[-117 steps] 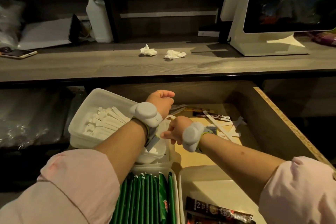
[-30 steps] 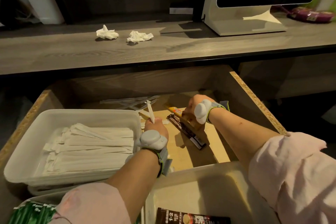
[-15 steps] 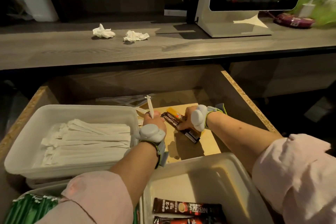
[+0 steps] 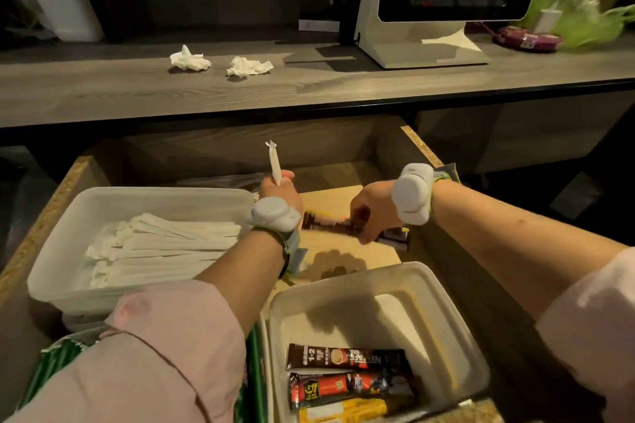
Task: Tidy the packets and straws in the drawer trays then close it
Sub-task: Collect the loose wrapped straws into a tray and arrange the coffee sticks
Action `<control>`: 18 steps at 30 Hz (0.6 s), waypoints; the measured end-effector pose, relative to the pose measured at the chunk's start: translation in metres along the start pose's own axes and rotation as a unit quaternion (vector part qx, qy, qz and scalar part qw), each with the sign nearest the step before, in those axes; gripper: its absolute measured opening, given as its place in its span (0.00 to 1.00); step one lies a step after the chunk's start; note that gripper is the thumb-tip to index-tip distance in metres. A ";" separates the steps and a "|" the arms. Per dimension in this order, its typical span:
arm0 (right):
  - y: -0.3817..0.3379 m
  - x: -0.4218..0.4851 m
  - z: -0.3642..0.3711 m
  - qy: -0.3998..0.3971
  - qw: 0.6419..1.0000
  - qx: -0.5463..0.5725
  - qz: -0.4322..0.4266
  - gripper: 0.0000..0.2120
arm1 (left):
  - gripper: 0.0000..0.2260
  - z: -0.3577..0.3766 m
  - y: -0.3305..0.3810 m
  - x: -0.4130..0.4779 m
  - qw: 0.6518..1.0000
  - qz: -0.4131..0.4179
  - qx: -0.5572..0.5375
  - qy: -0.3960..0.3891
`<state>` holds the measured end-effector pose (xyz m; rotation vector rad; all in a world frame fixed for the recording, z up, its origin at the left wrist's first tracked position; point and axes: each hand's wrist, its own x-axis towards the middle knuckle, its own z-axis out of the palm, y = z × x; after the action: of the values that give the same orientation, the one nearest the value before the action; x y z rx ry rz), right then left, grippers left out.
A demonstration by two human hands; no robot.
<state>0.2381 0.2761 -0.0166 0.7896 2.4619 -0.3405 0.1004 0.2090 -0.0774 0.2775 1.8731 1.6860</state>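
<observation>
The wooden drawer (image 4: pixel 421 146) stands open below the counter. My left hand (image 4: pixel 280 191) grips a paper-wrapped straw (image 4: pixel 274 163) that points upward, just right of the white tray of wrapped straws (image 4: pixel 68 216). My right hand (image 4: pixel 369 213) holds dark coffee packets (image 4: pixel 326 225) above the drawer's yellowish floor. Closer to me, a white tray (image 4: pixel 457 350) holds three coffee packets (image 4: pixel 347 373). Green packets (image 4: pixel 56 359) show at the lower left, partly hidden by my sleeve.
A few loose wrapped straws (image 4: pixel 223 179) lie at the drawer's back. On the counter above sit two crumpled tissues (image 4: pixel 190 60), a white screen on a stand (image 4: pixel 422 41), a purple packet (image 4: pixel 527 39) and a green bag (image 4: pixel 580 10).
My right hand has lifted the dark packets off the drawer floor and drawn them toward me. My left hand has risen slightly, still gripping the upright straw.
</observation>
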 end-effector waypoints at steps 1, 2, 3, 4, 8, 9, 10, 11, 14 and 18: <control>-0.009 -0.015 0.003 -0.036 0.999 0.002 -0.023 0.20 | 0.13 -0.002 0.002 0.000 1.000 0.004 0.007 0.003; -0.019 -0.029 0.008 -0.066 0.997 -0.014 -0.044 0.20 | 0.13 -0.003 0.008 -0.003 1.000 0.008 0.011 0.001; -0.026 -0.033 0.015 -0.093 0.993 -0.041 -0.061 0.20 | 0.13 -0.004 0.009 -0.002 1.000 0.014 0.012 0.004; -0.032 -0.036 0.019 -0.100 0.989 -0.079 -0.080 0.19 | 0.14 -0.005 0.014 -0.006 1.000 0.019 0.005 0.007; -0.047 -0.035 0.043 0.020 0.961 -0.238 -0.138 0.13 | 0.10 -0.008 0.021 -0.024 0.999 0.045 -0.008 -0.014; -0.055 -0.035 0.049 0.038 0.951 -0.263 -0.158 0.13 | 0.08 -0.008 0.020 -0.026 0.999 0.051 -0.003 -0.018; -0.062 -0.037 0.055 0.036 0.949 -0.271 -0.156 0.11 | 0.07 -0.008 0.020 -0.026 0.998 0.055 -0.001 -0.018; -0.069 -0.036 0.059 0.009 0.955 -0.264 -0.136 0.09 | 0.07 -0.007 0.019 -0.026 0.998 0.057 0.004 -0.019; -0.081 -0.026 0.069 -0.078 0.962 -0.235 -0.117 0.07 | 0.07 -0.006 0.016 -0.027 0.998 0.052 0.034 -0.023; -0.062 -0.021 0.048 -0.116 0.986 -0.056 -0.107 0.17 | 0.10 -0.012 0.022 -0.029 0.998 0.041 0.017 -0.048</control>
<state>0.2352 0.1989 -0.0400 0.4126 2.3244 -0.3485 0.1120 0.1879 -0.0475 0.4470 1.8436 1.6648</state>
